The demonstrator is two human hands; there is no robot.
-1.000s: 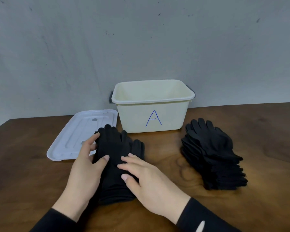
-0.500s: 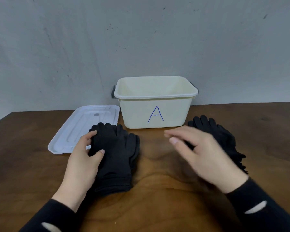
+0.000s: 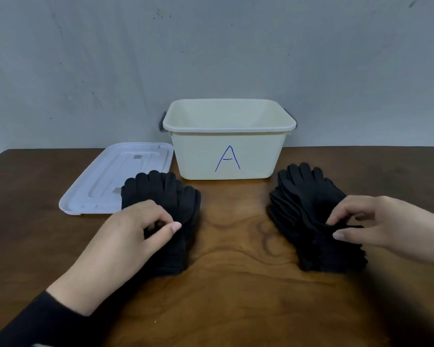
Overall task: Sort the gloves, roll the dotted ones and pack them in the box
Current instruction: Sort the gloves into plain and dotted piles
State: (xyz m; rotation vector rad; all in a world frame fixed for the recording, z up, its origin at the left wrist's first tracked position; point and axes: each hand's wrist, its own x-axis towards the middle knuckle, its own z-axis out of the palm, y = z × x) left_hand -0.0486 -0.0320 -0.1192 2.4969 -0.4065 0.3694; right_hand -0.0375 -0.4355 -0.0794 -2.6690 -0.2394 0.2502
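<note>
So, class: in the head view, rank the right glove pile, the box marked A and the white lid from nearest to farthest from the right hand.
1. Right glove pile: under the right hand.
2. Box: centre, at the back.
3. Lid: far left.

1. Glove stacks under left hand and right hand: left stack, right stack, both plain black.
2. Box beyond hands: cream, blue "A".
3. Lid: white.
4. Worktop: dark brown woodgrain.

box front wall: handwritten capital "A" in blue marker, centred
other text: none readable on lid, gloves or wall
</note>
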